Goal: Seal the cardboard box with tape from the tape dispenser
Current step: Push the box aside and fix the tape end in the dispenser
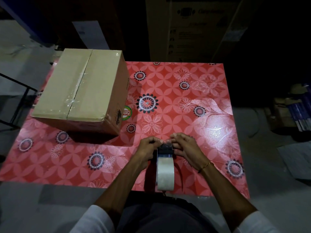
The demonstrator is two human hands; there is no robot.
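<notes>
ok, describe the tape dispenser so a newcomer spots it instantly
Start at the red floral table: the box sits far left. At the near edge, between both hands, stands the dispenser, the only thing carrying a clear tape roll.

Dim, dark edges (glare on the table point(217, 128)).

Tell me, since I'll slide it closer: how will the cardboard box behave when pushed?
The cardboard box probably slides easily, since the red floral table cover looks glossy. Squat and flat-based, it seems unlikely to tip. Its top flaps look closed, so it should stay fairly stiff; its weight cannot be judged.
</notes>
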